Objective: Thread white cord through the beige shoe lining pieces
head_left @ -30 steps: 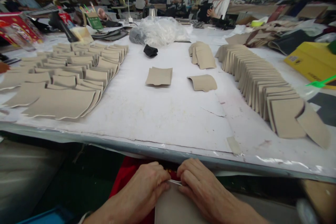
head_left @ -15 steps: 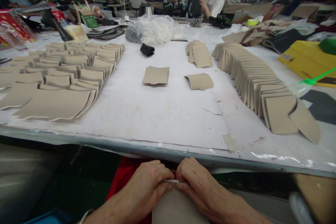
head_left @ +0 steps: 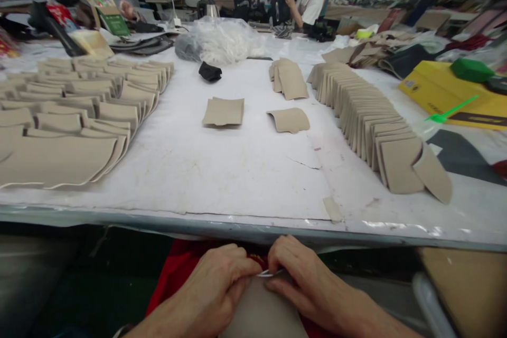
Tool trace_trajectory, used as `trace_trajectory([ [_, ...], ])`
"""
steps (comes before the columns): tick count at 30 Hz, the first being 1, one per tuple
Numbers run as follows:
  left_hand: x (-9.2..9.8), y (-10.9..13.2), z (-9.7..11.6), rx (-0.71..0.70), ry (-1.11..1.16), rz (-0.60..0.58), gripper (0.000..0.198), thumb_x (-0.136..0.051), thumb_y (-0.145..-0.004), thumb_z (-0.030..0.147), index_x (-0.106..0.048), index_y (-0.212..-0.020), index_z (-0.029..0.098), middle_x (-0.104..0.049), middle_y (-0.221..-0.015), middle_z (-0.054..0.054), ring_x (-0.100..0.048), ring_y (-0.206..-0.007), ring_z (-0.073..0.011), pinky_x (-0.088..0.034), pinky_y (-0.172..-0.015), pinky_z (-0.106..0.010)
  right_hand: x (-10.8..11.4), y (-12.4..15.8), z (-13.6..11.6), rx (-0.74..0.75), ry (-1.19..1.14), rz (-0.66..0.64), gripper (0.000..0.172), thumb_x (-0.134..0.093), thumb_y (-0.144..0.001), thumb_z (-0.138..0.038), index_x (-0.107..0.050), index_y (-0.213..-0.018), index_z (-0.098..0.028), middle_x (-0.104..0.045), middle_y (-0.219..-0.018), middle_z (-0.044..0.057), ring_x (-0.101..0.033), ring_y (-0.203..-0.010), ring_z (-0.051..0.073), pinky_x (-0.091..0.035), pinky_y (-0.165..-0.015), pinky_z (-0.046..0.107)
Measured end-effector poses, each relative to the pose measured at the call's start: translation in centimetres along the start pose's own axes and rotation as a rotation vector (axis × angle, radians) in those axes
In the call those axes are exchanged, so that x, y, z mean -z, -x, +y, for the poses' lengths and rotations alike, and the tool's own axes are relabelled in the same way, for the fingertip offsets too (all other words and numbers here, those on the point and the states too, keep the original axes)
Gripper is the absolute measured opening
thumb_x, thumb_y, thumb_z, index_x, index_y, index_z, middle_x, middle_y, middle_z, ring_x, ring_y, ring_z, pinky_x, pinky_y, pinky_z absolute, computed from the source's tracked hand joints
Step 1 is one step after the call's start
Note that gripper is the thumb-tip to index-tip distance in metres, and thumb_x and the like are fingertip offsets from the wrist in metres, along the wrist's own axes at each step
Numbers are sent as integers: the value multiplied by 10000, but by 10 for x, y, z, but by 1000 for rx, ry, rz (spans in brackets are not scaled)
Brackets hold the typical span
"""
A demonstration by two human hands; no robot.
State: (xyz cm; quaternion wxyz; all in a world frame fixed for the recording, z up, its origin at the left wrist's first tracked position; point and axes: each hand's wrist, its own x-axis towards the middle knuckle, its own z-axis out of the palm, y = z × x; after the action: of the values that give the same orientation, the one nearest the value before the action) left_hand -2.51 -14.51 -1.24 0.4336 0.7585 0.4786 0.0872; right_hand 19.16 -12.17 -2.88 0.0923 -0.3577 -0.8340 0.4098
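Note:
Below the table's front edge, both my hands grip one beige padded panel [head_left: 263,309] by its far edge, where a thin white rim shows. My left hand [head_left: 222,280] pinches that edge with thumb and fingers. Close beside it, my right hand [head_left: 304,280] has its fingers curled over the same edge, with the thumb lying on the panel's face. The panel's lower part runs out of view at the bottom. On the table ahead lie a small beige panel pair [head_left: 224,112] and a single curved beige panel [head_left: 289,120].
Overlapping beige panels [head_left: 71,153] cover the table's left side. A long leaning row of panels [head_left: 364,116] stands at right, near a yellow box [head_left: 443,92]. A clear plastic bag [head_left: 222,39] and black cloth [head_left: 209,72] lie further back. A person [head_left: 312,5] works beyond.
My view has turned slightly right, so the table's things sit further left. My right thumb and fingers have shifted a little along the panel's edge; both hands keep hold of it.

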Motion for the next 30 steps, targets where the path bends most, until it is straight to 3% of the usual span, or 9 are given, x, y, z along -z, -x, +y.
trace_trajectory([
  [10, -3, 0, 2, 15, -35, -15, 277, -458, -884, 106, -689, -915, 255, -630, -829, 1, -553, -818, -168, -382, -714, -270, 1, 0, 2, -13, -82, -38, 152, -551, -880, -89, -480, -815, -207, -563, -881, -8, -513, -822, 149, -416, -735, 267],
  [19, -9, -11, 3, 30, 33, 1, 119, -591, -854, 154, -678, -795, 209, -643, -821, 7, -564, -825, -161, -385, -714, -253, 4, 5, 0, -154, -112, -39, 145, -581, -857, -115, -495, -914, -217, -568, -886, -22, -541, -810, 146, -418, -724, 263],
  [25, -18, -16, 2, -31, 67, 22, 216, -499, -903, 143, -695, -877, 228, -644, -870, -9, -566, -856, -166, -393, -736, -255, 1, 5, 1, -71, -89, -17, 119, -594, -880, -144, -555, -967, -216, -609, -926, -9, -554, -844, 149, -416, -752, 255],
  [28, -18, -14, 3, -21, 76, 30, 207, -507, -885, 123, -684, -845, 223, -632, -848, 3, -565, -849, -155, -381, -719, -247, -1, 7, 5, -67, -60, -9, 14, -611, -893, -194, -600, -895, -201, -618, -893, -6, -565, -852, 150, -407, -754, 251],
  [30, -17, -13, 3, -8, 72, 37, 197, -519, -868, 111, -675, -821, 222, -623, -829, 15, -561, -838, -146, -370, -710, -244, 0, 9, 7, -73, -56, -3, 56, -616, -897, -219, -617, -849, -192, -623, -859, -3, -575, -841, 150, -401, -743, 247],
])
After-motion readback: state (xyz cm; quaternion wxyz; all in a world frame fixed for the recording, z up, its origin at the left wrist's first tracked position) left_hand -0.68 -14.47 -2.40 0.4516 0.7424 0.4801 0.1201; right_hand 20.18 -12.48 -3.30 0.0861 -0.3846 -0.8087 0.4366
